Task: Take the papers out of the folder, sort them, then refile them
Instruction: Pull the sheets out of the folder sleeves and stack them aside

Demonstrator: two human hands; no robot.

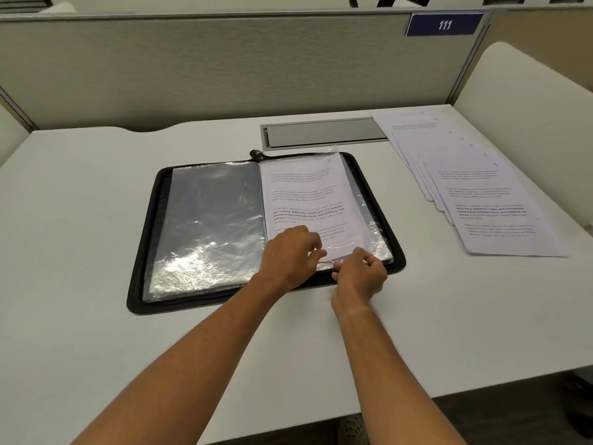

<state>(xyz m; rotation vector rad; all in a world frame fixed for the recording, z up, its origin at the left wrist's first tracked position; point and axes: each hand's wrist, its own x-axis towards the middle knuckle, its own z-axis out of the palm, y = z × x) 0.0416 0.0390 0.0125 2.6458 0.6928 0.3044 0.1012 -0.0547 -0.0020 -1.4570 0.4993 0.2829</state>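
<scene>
A black zip folder (146,245) lies open on the table, its clear plastic sleeves (211,220) spread on the left half. On the right half a printed paper (305,197) sits partly in a sleeve, its top sticking out past the sleeve's upper edge. My left hand (290,255) has curled fingers at the paper's lower edge and pinches it. My right hand (361,271) pinches the sleeve's lower edge just to the right of it. A fanned stack of printed papers (481,194) lies on the table at the right.
A grey cable hatch (324,133) is set into the white table (80,220) behind the folder. A grey partition with a blue sign "111" (444,24) closes the back. White side panels stand left and right. The table's front edge runs near my forearms.
</scene>
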